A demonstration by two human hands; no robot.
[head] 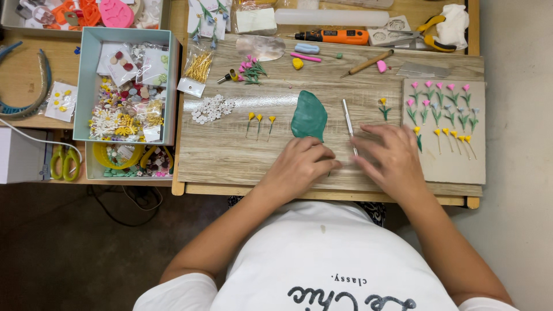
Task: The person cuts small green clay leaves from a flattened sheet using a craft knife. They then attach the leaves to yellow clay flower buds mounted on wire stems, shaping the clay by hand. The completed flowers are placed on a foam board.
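Note:
My left hand (299,164) rests on the wooden board (230,150) with its fingers curled, just below the lower tip of a flat green clay sheet (309,115). Nothing shows in its grasp. My right hand (393,158) lies flat beside it with the fingers stretched left, their tips at the lower end of a slim metal craft knife (348,118) lying on the board. Three small yellow clay flowers (260,122) lie left of the green sheet. One more yellow flower (383,106) lies to the right of the knife.
A grey tile (446,158) at right carries rows of pink and yellow clay flowers. White clay blossoms (212,108), pink tulips (251,69), an orange rotary tool (337,36) and a wooden-handled tool (368,62) lie further back. A light-blue box (83,86) of supplies and green scissors (64,161) sit at left.

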